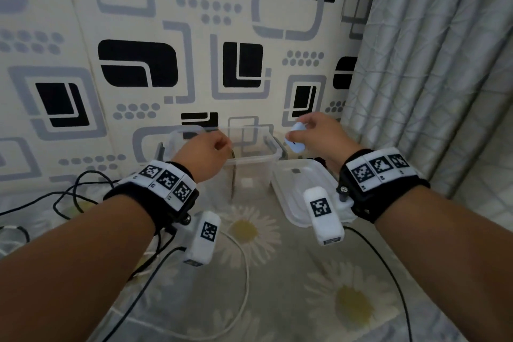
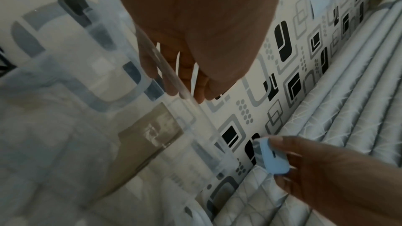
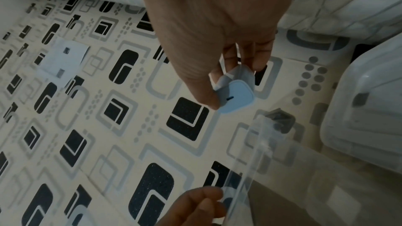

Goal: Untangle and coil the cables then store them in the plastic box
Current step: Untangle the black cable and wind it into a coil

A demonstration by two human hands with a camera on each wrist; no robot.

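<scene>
Black cables (image 1: 66, 197) lie loose at left, uncoiled. White cable (image 1: 244, 272) trails nearer centre. Left hand (image 1: 205, 153) curled on box (image 1: 249, 172) rim. Right hand (image 1: 319, 133) pinches charger (image 1: 295, 137) just beside the box's right edge. Lid (image 1: 294, 194) beside box. Risk: charger dropped outside box; box shifts if the rim grip slackens.

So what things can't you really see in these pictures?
- Left hand fingertips: head view, hidden behind the hand; left wrist view, blurred through the plastic box rim.
- Black cables: head view, ends cut off by the left edge.
- White cable: head view, one end hidden under the left wrist camera.
- Pale blue charger prongs: hidden by the right hand.
</scene>
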